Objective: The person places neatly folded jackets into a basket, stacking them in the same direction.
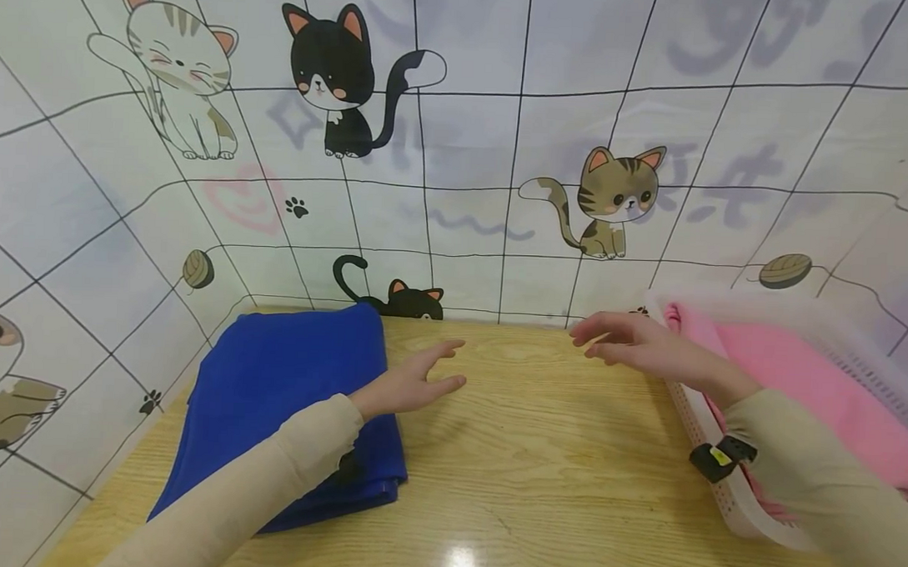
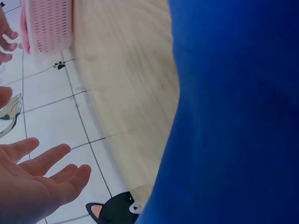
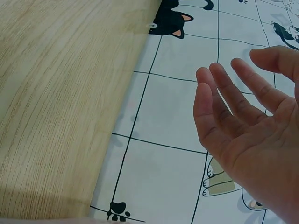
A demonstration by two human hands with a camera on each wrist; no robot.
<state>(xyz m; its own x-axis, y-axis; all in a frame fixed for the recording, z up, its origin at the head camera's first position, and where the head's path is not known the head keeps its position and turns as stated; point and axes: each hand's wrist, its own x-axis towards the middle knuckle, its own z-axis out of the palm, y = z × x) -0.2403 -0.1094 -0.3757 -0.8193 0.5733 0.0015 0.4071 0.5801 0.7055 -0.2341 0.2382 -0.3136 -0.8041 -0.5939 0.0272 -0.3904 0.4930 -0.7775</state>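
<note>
A folded blue cloth lies on the left of the wooden table, its surface filling the right side of the left wrist view. Over its right edge reaches my left hand, fingers spread and holding nothing. My right hand hovers beside the far left corner of a white plastic basket, its fingers loosely bent around empty air. Inside the basket is a folded pink cloth, partly hidden by my right forearm. In the right wrist view the palm of the right hand shows bare.
The wooden table stretches between the blue cloth and the basket. Behind it hangs a wall covering with a grid and cartoon cats, and it continues along the left side. A black watch-like band sits at my right wrist.
</note>
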